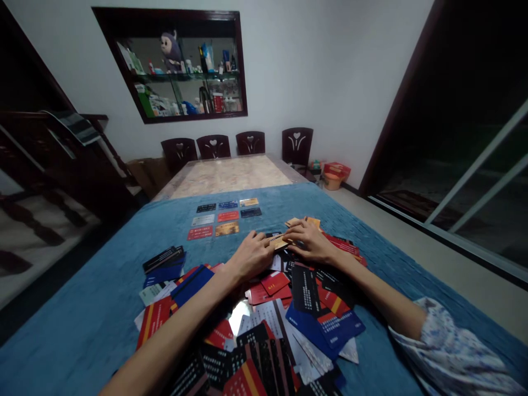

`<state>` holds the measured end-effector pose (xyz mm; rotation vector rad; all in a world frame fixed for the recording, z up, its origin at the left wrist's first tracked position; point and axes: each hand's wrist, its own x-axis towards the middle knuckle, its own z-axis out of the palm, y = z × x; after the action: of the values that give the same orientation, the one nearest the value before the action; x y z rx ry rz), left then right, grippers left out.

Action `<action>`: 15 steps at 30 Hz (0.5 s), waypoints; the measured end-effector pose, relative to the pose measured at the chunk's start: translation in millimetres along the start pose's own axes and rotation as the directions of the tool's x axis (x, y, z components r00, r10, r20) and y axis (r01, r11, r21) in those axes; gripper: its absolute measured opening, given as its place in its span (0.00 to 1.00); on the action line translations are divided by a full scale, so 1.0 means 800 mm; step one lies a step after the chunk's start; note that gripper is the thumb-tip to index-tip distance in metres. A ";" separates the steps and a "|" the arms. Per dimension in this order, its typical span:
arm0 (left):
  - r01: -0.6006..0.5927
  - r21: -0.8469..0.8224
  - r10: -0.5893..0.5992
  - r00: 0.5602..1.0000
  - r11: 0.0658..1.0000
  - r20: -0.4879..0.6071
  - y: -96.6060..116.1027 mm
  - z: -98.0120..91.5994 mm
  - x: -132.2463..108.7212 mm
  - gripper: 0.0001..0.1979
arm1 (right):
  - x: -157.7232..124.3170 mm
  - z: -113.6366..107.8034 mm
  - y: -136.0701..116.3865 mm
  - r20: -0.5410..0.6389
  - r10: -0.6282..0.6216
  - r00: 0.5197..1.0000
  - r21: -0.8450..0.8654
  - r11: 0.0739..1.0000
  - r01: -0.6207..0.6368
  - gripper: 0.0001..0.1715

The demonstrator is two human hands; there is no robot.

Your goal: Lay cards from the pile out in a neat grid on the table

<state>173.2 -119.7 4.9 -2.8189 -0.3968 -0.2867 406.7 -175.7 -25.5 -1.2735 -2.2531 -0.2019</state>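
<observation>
My left hand (256, 252) is closed on the left end of a gold card (278, 242). The fingers of my right hand (308, 240) are bent over the card's right end, so both hands hold it just above the far side of a heap of cards. The heap (275, 282) spreads under my wrists in red, black, blue and silver, with many cards overlapping. More gold cards (314, 221) stick out behind my right hand. Beyond my left hand, several cards lie flat in neat rows, among them a red card (228, 216) and a gold patterned card (227, 229).
A blue cloth (124, 258) covers the near part of the long table, and its bare marbled top (235, 173) shows farther off. Dark chairs (297, 144) stand at the far end. Black and blue cards (165, 265) lie at the heap's left edge.
</observation>
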 end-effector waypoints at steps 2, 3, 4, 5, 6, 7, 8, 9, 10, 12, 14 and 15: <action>-0.024 0.018 0.024 1.000 1.000 0.003 -0.004 0.002 -0.008 0.09 | 0.002 0.002 -0.002 -0.007 -0.036 0.999 -0.003 0.999 0.036 0.14; -0.036 0.026 0.036 0.999 0.999 0.004 -0.006 0.003 -0.011 0.09 | 0.004 0.003 -0.003 -0.011 -0.051 0.999 -0.008 0.999 0.051 0.14; -0.047 0.033 0.047 0.999 0.998 0.005 -0.007 0.004 -0.014 0.08 | 0.005 0.005 -0.004 -0.015 -0.066 0.998 -0.016 0.998 0.065 0.14; -0.056 0.038 0.056 0.998 0.998 0.004 -0.009 0.005 -0.016 0.08 | 0.006 0.007 -0.005 -0.019 -0.078 0.997 -0.028 0.997 0.077 0.14; -0.065 0.040 0.065 0.998 0.997 0.003 -0.010 0.006 -0.018 0.08 | 0.007 0.010 -0.006 -0.023 -0.086 0.996 -0.042 0.995 0.085 0.14; -0.073 0.041 0.073 0.997 0.997 0.002 -0.012 0.007 -0.020 0.07 | 0.008 0.013 -0.007 -0.029 -0.090 0.995 -0.059 0.994 0.089 0.14; -0.076 0.039 0.076 0.997 0.996 -0.004 -0.013 0.008 -0.022 0.07 | 0.009 0.016 -0.007 -0.040 -0.093 0.995 -0.076 0.993 0.090 0.13; -0.076 0.038 0.076 0.997 0.996 -0.011 -0.015 0.009 -0.023 0.06 | 0.009 0.019 -0.008 -0.053 -0.094 0.994 -0.093 0.992 0.089 0.13; -0.071 0.037 0.072 0.997 0.997 -0.021 -0.016 0.010 -0.025 0.06 | 0.010 0.021 -0.009 -0.070 -0.097 0.993 -0.111 0.990 0.089 0.13; -0.050 0.037 0.051 0.997 0.998 -0.049 -0.019 0.012 -0.028 0.06 | 0.012 0.024 -0.011 -0.105 -0.117 0.988 -0.146 0.984 0.101 0.12; -0.022 0.042 0.025 0.997 0.999 -0.074 -0.020 0.013 -0.029 0.07 | 0.014 0.024 -0.013 -0.126 -0.153 0.980 -0.175 0.976 0.130 0.11; -0.010 0.047 0.014 0.997 0.999 -0.079 -0.021 0.013 -0.029 0.07 | 0.016 0.023 -0.014 -0.132 -0.170 0.976 -0.189 0.971 0.144 0.10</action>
<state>147.7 -106.9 -6.6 -2.7531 -0.3640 -0.3807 385.0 -165.7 -33.1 -1.1261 -2.2474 -0.5504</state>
